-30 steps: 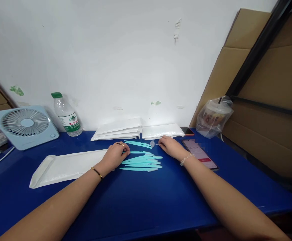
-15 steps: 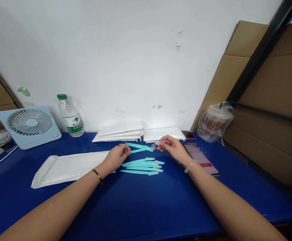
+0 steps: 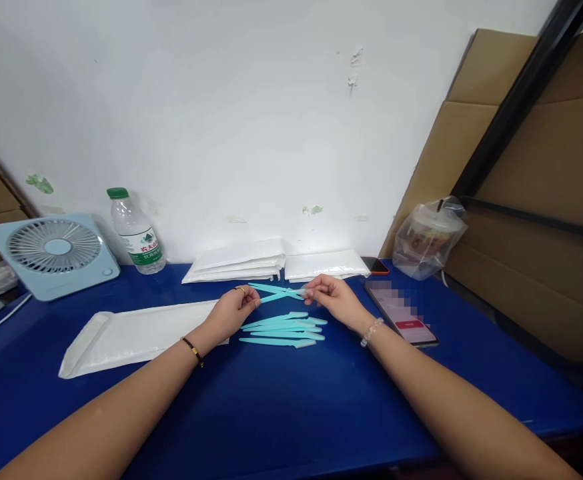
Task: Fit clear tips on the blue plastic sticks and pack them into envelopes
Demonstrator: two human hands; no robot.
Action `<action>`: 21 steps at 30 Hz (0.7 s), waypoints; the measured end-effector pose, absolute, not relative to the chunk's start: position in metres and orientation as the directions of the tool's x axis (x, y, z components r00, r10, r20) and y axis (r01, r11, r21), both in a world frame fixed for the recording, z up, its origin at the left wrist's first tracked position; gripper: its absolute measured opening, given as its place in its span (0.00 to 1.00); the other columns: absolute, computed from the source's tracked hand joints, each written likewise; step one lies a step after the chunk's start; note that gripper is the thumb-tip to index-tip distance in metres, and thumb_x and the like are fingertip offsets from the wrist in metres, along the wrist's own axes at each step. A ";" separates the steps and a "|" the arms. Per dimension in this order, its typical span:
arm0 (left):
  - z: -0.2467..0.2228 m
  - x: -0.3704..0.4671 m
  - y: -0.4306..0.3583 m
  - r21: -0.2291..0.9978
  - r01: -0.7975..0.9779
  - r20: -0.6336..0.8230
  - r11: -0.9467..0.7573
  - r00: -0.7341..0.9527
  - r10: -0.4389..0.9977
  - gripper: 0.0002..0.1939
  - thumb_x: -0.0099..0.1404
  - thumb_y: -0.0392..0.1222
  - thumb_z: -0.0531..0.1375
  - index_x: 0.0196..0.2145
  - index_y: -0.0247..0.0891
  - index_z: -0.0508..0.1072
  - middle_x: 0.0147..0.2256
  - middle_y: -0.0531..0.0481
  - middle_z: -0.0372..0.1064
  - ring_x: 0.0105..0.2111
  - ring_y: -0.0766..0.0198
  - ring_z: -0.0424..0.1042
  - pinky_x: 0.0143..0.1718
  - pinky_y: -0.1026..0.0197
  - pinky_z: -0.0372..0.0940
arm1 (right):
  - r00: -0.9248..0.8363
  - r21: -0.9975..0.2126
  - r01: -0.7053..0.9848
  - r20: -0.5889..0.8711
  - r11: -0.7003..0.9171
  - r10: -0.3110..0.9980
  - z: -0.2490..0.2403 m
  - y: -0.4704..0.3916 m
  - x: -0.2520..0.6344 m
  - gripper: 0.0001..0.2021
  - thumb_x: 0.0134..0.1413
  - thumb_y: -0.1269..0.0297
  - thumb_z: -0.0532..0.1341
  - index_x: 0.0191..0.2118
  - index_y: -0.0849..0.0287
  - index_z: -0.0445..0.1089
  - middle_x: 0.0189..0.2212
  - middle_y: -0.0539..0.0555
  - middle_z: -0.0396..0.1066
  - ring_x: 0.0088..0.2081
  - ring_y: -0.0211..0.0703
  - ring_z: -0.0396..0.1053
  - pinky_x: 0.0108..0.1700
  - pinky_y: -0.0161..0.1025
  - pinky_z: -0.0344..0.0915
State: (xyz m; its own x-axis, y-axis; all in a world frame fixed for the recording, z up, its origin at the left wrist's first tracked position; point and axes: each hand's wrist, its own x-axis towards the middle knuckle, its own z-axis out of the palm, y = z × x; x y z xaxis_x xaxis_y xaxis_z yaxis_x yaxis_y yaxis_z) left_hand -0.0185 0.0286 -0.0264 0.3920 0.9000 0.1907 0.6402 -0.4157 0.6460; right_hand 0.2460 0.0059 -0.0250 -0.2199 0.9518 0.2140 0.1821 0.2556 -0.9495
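Observation:
My left hand (image 3: pixel 227 311) pinches the handle end of a turquoise eyebrow razor (image 3: pixel 271 297), which points to the right. My right hand (image 3: pixel 335 301) is closed at the razor's far end, its fingertips around a small clear cap (image 3: pixel 302 291); how far the cap sits over the blade is hidden. A second turquoise razor (image 3: pixel 266 287) crosses the held one. Nearer to me, several more turquoise razors (image 3: pixel 281 327) lie in a loose pile on the blue table (image 3: pixel 291 407). Under my left wrist is a white padded envelope (image 3: pixel 136 337).
Stacked white envelopes (image 3: pixel 236 259) and another white packet (image 3: pixel 326 265) lie along the wall. A blue fan (image 3: pixel 54 257) and a water bottle (image 3: pixel 139 237) stand left. To the right are a phone (image 3: pixel 399 313), a second dark phone (image 3: pixel 375 265) and a bagged drink cup (image 3: pixel 429 240).
My right hand has moved slightly left with the clear cap, up to the razor's end. My left hand keeps its pinch, and the razor pile lies as before. The view has shifted slightly.

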 end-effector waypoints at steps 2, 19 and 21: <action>-0.026 -0.018 0.028 0.654 0.631 0.193 -0.416 0.392 0.899 0.12 0.62 0.50 0.52 0.31 0.39 0.67 0.26 0.53 0.65 0.26 0.64 0.63 0.27 0.63 0.57 | -0.227 -0.951 0.177 0.212 0.254 0.951 -0.024 0.005 0.244 0.13 0.50 0.55 0.63 0.36 0.60 0.67 0.32 0.55 0.75 0.33 0.42 0.74 0.31 0.35 0.65; -0.021 -0.016 0.021 0.565 0.679 0.130 -0.469 0.487 0.863 0.13 0.60 0.51 0.54 0.30 0.40 0.71 0.27 0.52 0.69 0.28 0.62 0.67 0.28 0.62 0.60 | -0.338 -0.844 0.382 0.250 0.375 0.907 -0.023 0.003 0.248 0.10 0.56 0.58 0.58 0.37 0.58 0.69 0.32 0.53 0.74 0.35 0.42 0.72 0.38 0.40 0.67; -0.020 -0.016 0.020 0.476 0.705 0.164 -0.526 0.516 0.841 0.13 0.61 0.51 0.54 0.31 0.41 0.72 0.31 0.51 0.71 0.33 0.60 0.68 0.34 0.60 0.62 | -0.332 -0.700 0.548 0.320 0.458 0.887 -0.025 0.006 0.254 0.09 0.58 0.62 0.56 0.40 0.57 0.70 0.36 0.54 0.73 0.38 0.43 0.70 0.41 0.42 0.66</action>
